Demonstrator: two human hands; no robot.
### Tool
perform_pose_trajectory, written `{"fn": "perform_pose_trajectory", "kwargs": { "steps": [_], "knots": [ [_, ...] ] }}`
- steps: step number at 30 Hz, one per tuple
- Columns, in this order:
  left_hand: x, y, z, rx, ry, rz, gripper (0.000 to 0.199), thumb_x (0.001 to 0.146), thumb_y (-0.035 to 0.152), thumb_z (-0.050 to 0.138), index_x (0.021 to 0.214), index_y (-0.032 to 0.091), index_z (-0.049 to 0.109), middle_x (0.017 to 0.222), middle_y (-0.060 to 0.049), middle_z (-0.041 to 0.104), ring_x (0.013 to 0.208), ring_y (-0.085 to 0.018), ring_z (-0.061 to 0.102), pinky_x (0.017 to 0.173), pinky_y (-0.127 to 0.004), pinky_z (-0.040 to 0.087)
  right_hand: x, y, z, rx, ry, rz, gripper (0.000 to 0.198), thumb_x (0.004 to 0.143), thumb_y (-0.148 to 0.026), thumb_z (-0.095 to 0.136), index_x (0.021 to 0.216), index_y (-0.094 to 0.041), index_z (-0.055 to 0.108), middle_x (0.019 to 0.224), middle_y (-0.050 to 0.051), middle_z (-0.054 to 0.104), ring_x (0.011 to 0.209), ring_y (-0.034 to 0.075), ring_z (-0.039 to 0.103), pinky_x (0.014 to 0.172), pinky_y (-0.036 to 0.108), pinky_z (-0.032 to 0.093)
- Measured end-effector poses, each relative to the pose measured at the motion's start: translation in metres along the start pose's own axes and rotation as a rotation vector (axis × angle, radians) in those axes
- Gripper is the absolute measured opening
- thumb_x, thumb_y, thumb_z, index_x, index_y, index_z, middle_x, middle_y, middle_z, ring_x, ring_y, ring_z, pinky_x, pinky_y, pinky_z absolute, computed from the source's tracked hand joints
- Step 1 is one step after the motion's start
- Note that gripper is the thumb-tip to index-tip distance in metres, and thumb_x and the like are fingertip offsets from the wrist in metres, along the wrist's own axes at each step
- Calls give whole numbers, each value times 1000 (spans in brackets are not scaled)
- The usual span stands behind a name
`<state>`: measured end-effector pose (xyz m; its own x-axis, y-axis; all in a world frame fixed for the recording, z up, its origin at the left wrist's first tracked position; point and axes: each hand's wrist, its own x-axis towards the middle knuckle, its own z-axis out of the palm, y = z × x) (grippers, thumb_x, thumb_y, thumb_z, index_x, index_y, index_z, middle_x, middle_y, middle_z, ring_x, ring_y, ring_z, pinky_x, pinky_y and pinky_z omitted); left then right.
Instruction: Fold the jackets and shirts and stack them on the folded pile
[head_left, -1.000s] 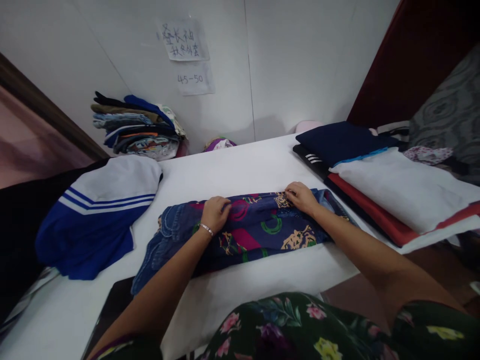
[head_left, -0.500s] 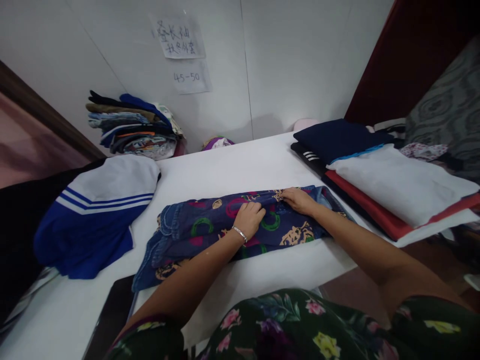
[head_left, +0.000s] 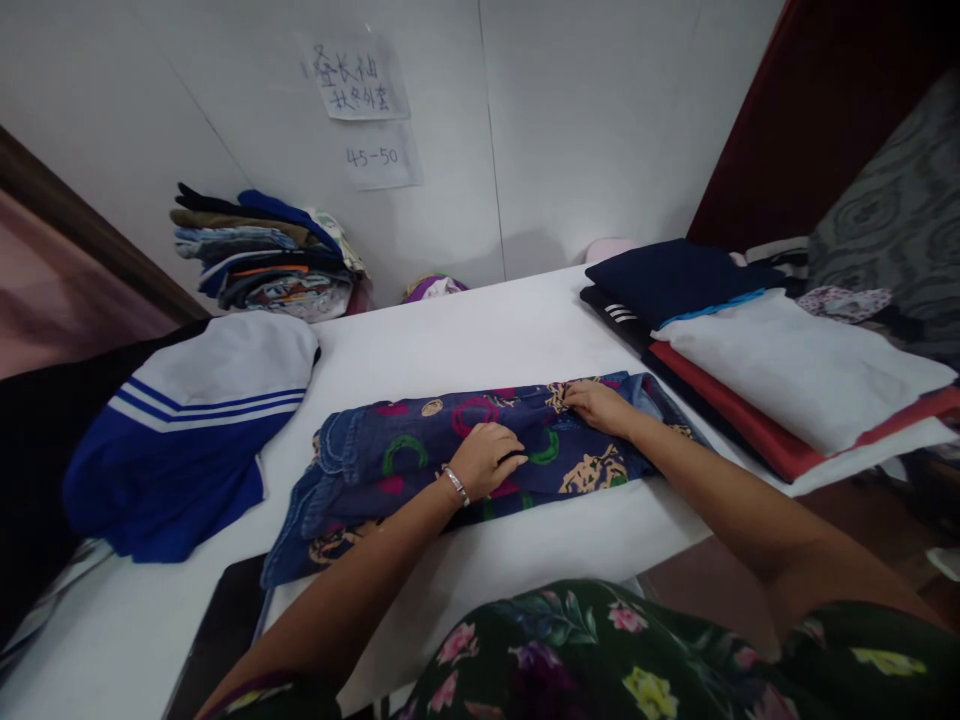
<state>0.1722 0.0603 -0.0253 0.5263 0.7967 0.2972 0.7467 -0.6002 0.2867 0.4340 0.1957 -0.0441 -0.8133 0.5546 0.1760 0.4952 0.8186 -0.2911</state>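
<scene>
A folded blue denim garment (head_left: 420,440) lies lengthwise before me on the white table. Green and magenta rings and tan figures are printed on it, and stitched denim edging shows at its left end. My left hand (head_left: 486,458) rests on the middle of the cloth, fingers bent loosely with the thumb a little apart. Farther right, my right hand (head_left: 601,408) has its fingertips pinched together on the upper part of the garment, near a tan print. The underside of the folds is hidden.
A blue and white striped garment (head_left: 202,400) lies at left. Behind it is a stack of folded clothes (head_left: 262,260). On the right rises a pile with a white garment (head_left: 802,360) and a navy one (head_left: 675,275). Paper signs (head_left: 364,90) hang on the wall.
My left hand has slid toward me and slightly left across the cloth, uncovering more of the magenta ring. My right hand has barely moved at the same spot.
</scene>
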Motion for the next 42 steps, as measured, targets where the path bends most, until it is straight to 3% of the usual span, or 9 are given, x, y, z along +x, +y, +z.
{"fn": "perform_pose_trajectory", "kwargs": {
  "steps": [3,6,10,15,20,29,32,36,42],
  "knots": [
    [-7,-14,-21,-8,121,-75,27,91,38,50,102,21,68,104,-8,69,102,-19,60,93,-39,43,-1,-12,-8,5,-23,49,40,76,-4,46,103,-17,72,110,9,68,107,22,60,97,37,45],
    [-17,-38,-39,95,158,-276,30,93,35,45,109,21,66,116,-9,66,116,-22,55,104,-43,38,9,-34,-14,79,27,92,37,84,-18,50,117,-21,66,125,7,63,119,24,55,105,41,40],
    [-29,-60,-35,268,57,-534,44,92,40,45,129,19,55,140,-11,50,136,-28,35,113,-49,24,37,-73,-6,148,103,123,50,93,-47,43,137,-24,49,147,8,42,138,26,34,112,49,30],
    [-43,-65,-12,263,-155,-695,62,92,52,37,143,18,39,153,-10,32,143,-27,22,115,-50,17,51,-101,34,89,-96,139,65,92,-58,37,146,-21,35,153,12,30,142,31,22,112,59,19],
    [-64,-74,-20,276,-157,-720,69,89,63,33,146,24,35,154,-6,30,144,-25,19,116,-48,13,39,-90,59,-2,-83,137,69,91,-62,33,149,-24,27,153,10,31,142,29,24,113,58,18],
    [-127,-105,-60,268,-83,-1217,69,92,59,23,147,18,31,156,-7,23,145,-26,16,115,-55,12,32,-85,65,-85,-43,125,69,91,-62,30,147,-23,31,151,9,35,141,28,27,113,54,22],
    [-130,-106,-64,234,-94,-1285,66,92,56,23,147,20,30,157,-5,20,145,-25,14,114,-55,16,29,-82,61,-106,-58,136,69,91,-62,28,145,-19,35,150,10,37,141,27,28,113,52,22],
    [-128,-105,-63,264,-89,-1267,64,93,53,24,147,20,31,157,-5,22,145,-24,16,114,-54,19,8,-66,45,-181,-72,263,66,92,-60,27,139,-18,45,147,10,41,139,27,30,114,52,19],
    [-129,-113,-60,351,-58,-1229,62,92,51,26,143,18,37,154,-8,29,142,-27,23,110,-55,26,-48,-29,9,-231,-91,581,60,93,-54,32,141,-21,41,151,9,34,140,28,30,110,59,23]
  ]
}}
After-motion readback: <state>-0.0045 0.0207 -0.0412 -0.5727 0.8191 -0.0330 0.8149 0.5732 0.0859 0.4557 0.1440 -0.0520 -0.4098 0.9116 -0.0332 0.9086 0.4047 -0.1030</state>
